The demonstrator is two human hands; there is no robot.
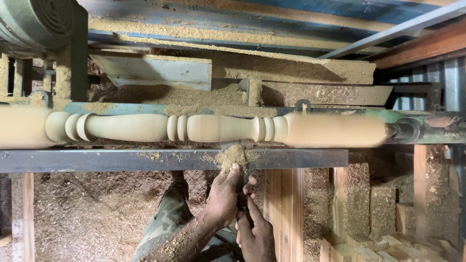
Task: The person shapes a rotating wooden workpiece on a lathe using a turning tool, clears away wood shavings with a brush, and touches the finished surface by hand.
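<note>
Two hands meet just below the middle of a long spindle (218,128) mounted crosswise on a lathe. The left hand (224,199), dusted with sawdust, is closed around the front of a dark chisel (241,194), its thumb stretched up toward the tool rest (145,159). The right hand (255,228) sits just behind and below, fingers wrapped around the same tool's handle, most of which is hidden between the palms. The chisel runs up from the hands over the rest, and its tip is buried under a small heap of shavings (232,156) lying on the rest, so the edge itself cannot be seen.

The spindle lies directly above both hands, near but not touching them. It is pale wood, already shaped with beads and long swells; its thicker right part looks blurred. Its right end meets a dark metal centre (407,130); its left end runs out of view beneath a green motor housing (34,22). Sawdust (87,213) covers the floor and the boards behind. A camouflage-patterned trouser leg (167,218) shows under the left forearm.
</note>
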